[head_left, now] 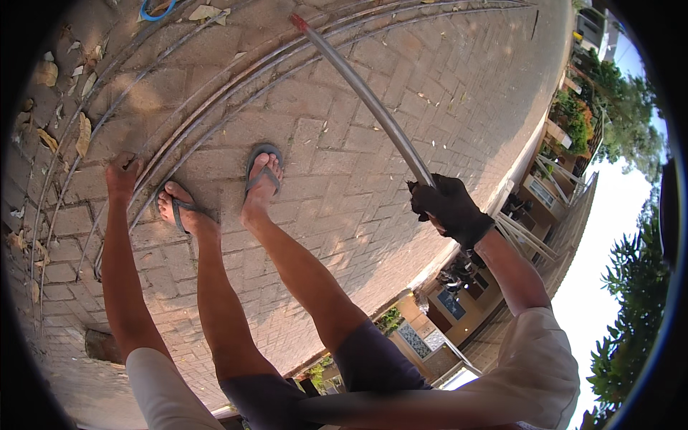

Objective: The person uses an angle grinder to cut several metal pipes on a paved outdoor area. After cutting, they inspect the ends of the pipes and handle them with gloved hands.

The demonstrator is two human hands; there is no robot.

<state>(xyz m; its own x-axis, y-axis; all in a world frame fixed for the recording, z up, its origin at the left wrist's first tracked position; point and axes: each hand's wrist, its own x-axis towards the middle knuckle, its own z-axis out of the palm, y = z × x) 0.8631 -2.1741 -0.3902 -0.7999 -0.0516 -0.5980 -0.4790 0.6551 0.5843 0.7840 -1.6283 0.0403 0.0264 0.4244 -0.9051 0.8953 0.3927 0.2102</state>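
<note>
My right hand point(451, 211), in a worn black glove, is closed around the near end of a long grey metal bar point(365, 97). The bar slants up and away to the left, and its far end is red. Low at the left, my bare left hand point(123, 178) reaches down to the paving beside several long, thin metal bars point(215, 107) lying there. Its fingers are curled; what they hold, if anything, is too small to make out.
My feet in grey flip-flops point(188, 208) stand on brick paving point(344, 179) beside the bars. Dry leaves point(84, 135) litter the left side. A blue ring point(158, 8) lies at the far left, and a short log-like piece point(102, 346) lies lower left. Houses point(459, 308) line the right.
</note>
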